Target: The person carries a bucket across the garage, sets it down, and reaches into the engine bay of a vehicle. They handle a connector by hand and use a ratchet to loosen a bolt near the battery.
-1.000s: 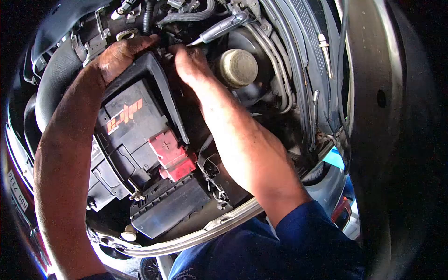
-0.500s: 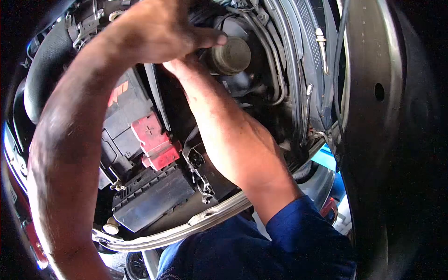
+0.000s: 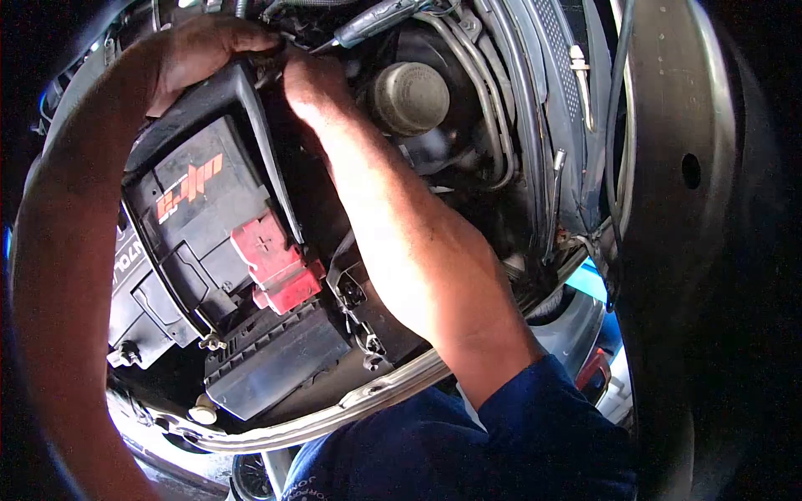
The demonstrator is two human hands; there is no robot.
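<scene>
My left hand (image 3: 219,48) is at the top left above the battery (image 3: 200,184), its visible fingers curled round toward a dark spot behind the battery. Close beside it, my right hand (image 3: 311,77) reaches down, with its fingers mostly hidden. What either hand grips is too dark to tell. A tool with a grey handle (image 3: 380,22) and a thin shaft lies just above my right hand, the shaft pointing toward its fingers. To the right of that hand is a round, dusty cap (image 3: 411,98).
A red terminal cover (image 3: 276,259) sits on the battery. Nearer my body are a black box (image 3: 276,359) and the metal front edge (image 3: 334,413) of the engine bay. Curved pipes (image 3: 493,108) and a dark raised panel (image 3: 689,250) stand at the right.
My left hand has moved left, away from the round cap, uncovering the battery's label. My right hand now shows more beside it. The grey-handled tool has come into view at the top.
</scene>
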